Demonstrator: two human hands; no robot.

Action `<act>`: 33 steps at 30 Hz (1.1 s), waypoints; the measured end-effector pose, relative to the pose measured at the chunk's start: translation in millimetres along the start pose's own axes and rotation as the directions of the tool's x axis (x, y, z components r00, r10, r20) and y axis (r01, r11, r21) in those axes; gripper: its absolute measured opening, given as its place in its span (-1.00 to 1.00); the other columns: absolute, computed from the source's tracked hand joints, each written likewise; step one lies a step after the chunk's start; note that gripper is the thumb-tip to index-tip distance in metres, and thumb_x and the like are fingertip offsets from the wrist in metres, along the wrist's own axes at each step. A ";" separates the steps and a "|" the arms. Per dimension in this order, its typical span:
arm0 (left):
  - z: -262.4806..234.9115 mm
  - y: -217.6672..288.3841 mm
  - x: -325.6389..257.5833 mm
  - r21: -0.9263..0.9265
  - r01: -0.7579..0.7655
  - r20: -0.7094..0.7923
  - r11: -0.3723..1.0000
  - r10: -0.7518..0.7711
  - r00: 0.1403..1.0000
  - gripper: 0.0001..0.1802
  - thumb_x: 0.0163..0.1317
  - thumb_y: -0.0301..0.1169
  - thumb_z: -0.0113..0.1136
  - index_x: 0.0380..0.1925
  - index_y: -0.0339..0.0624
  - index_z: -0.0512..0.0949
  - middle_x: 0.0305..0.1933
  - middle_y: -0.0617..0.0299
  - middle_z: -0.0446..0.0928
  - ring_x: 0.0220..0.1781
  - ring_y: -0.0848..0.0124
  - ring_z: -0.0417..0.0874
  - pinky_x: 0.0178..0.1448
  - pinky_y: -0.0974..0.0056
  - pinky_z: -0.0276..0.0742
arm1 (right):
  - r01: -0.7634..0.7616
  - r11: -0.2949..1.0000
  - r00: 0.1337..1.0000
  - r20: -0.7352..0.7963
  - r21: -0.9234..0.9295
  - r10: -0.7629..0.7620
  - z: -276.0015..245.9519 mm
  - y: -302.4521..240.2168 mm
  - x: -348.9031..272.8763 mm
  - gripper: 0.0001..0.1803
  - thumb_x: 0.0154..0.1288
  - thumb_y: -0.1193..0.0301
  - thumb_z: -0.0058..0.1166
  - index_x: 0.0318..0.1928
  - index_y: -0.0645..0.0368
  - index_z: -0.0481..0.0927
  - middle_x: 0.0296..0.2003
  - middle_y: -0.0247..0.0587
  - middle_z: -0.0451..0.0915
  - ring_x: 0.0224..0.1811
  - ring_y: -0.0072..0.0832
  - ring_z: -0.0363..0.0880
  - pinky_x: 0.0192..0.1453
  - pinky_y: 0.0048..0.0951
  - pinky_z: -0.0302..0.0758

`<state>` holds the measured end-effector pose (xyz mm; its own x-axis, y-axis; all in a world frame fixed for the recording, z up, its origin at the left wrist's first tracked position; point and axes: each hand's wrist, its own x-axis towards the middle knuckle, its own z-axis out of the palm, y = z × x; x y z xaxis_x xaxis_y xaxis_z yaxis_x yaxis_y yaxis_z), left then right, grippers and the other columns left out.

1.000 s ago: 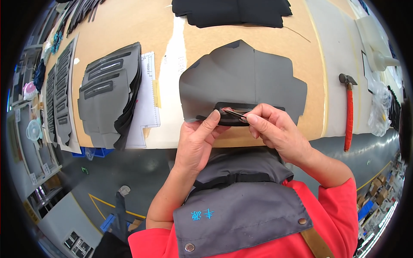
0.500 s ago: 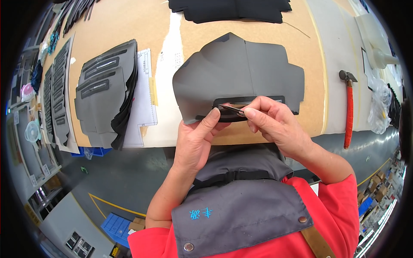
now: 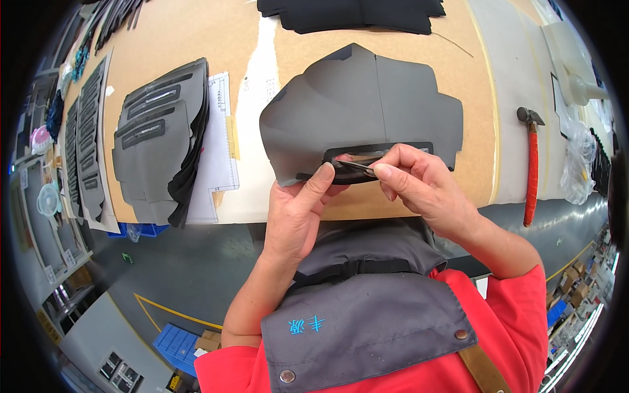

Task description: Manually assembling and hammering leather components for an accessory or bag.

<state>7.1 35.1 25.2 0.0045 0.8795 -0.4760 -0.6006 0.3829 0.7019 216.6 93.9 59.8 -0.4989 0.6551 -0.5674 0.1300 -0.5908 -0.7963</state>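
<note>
A grey sheet panel (image 3: 341, 98) with a crease down it lies in front of me at the table's near edge. Along its near side runs a slot framed by a black strip (image 3: 413, 147). My left hand (image 3: 303, 203) grips the panel at the slot's left end, thumb on top and fingers underneath. Pinched in my right hand (image 3: 419, 187) is a thin, pointed pair of tweezers (image 3: 357, 168), its tips inside the slot beside my left thumb. The tips' exact contact is too small to make out.
A stack of similar grey panels (image 3: 154, 150) lies left, over white paper (image 3: 221, 150). Black pieces (image 3: 354, 16) are piled at the far side. A red-handled hammer (image 3: 531, 164) rests on the right, near a clear plastic bag (image 3: 578, 167). The brown tabletop (image 3: 472, 72) ends just before me.
The panel's far edge has shifted slightly away from me. The tweezer tips have moved a little within the slot; both hands keep their hold.
</note>
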 end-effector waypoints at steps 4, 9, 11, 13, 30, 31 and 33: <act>-0.3 -1.0 0.0 -0.020 -0.003 0.007 1.000 0.003 1.000 -0.71 0.50 -0.39 0.23 0.13 -0.26 0.59 0.10 -0.01 0.69 0.16 0.23 0.72 0.31 0.08 0.64 | 0.015 1.000 1.000 -0.006 -0.004 -0.015 1.6 0.2 0.6 -0.69 0.60 0.20 0.11 -0.18 0.23 0.57 -0.36 -0.49 0.49 -0.28 -0.75 0.40 -0.21 -0.60 0.35; -1.6 -1.9 -0.3 -0.032 0.008 0.044 0.999 -0.007 0.999 -0.71 0.48 -0.40 0.28 0.15 -0.17 0.59 0.10 0.15 0.70 0.14 0.36 0.68 0.19 0.17 0.62 | 0.054 0.998 0.998 -0.011 -0.016 -0.054 1.5 7.7 4.0 -0.74 0.61 0.19 0.10 -0.17 0.11 0.57 -0.43 -0.53 0.47 -0.54 -0.88 0.13 -0.52 -0.69 0.01; -2.0 -2.3 -0.8 -0.032 0.009 0.040 0.999 -0.008 0.999 -0.71 0.48 -0.40 0.28 0.14 -0.17 0.60 0.10 0.15 0.70 0.13 0.36 0.68 0.19 0.18 0.62 | 0.057 0.998 0.998 -0.009 -0.010 -0.057 1.8 9.1 4.5 -0.74 0.61 0.19 0.11 -0.18 0.11 0.57 -0.43 -0.53 0.47 -0.54 -0.88 0.13 -0.52 -0.69 0.01; -1.6 -2.7 -1.0 -0.032 0.011 0.038 0.999 -0.010 0.999 -0.72 0.48 -0.39 0.27 0.14 -0.17 0.60 0.09 0.15 0.70 0.12 0.37 0.68 0.19 0.18 0.62 | 0.077 0.997 0.997 -0.020 -0.006 -0.077 2.3 10.8 4.6 -0.75 0.61 0.20 0.11 -0.19 0.10 0.57 -0.44 -0.54 0.47 -0.54 -0.88 0.13 -0.52 -0.69 0.00; -0.3 -6.5 -1.3 -0.051 0.028 0.030 0.998 -0.027 0.999 -0.69 0.47 -0.39 0.29 0.15 -0.20 0.57 0.10 0.13 0.69 0.10 0.36 0.69 0.19 0.19 0.64 | 0.061 0.996 0.998 -0.033 0.062 -0.059 3.4 13.4 2.8 -0.77 0.59 0.25 0.13 -0.19 0.14 0.58 -0.38 -0.53 0.49 -0.38 -0.82 0.27 -0.31 -0.65 0.20; 0.4 -6.6 -1.4 -0.050 0.028 0.029 0.998 -0.027 0.999 -0.69 0.47 -0.39 0.29 0.15 -0.20 0.57 0.10 0.13 0.69 0.10 0.36 0.69 0.19 0.19 0.64 | 0.030 0.997 0.999 -0.028 0.077 -0.028 2.8 12.8 2.1 -0.77 0.59 0.28 0.14 -0.18 0.18 0.58 -0.32 -0.51 0.51 -0.25 -0.76 0.41 -0.12 -0.61 0.39; 2.3 -6.5 -1.5 -0.047 0.037 0.017 0.998 -0.036 0.999 -0.68 0.47 -0.39 0.29 0.15 -0.22 0.56 0.09 0.14 0.68 0.11 0.37 0.68 0.20 0.18 0.64 | 0.049 0.996 0.998 -0.033 0.070 -0.047 1.9 16.9 3.3 -0.77 0.58 0.28 0.14 -0.18 0.18 0.58 -0.32 -0.52 0.51 -0.25 -0.76 0.41 -0.12 -0.61 0.39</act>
<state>12.9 32.0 22.6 0.0401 0.8698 -0.4917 -0.6369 0.4014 0.6582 215.5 85.1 44.9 -0.4755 0.6975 -0.5362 0.0451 -0.5893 -0.8066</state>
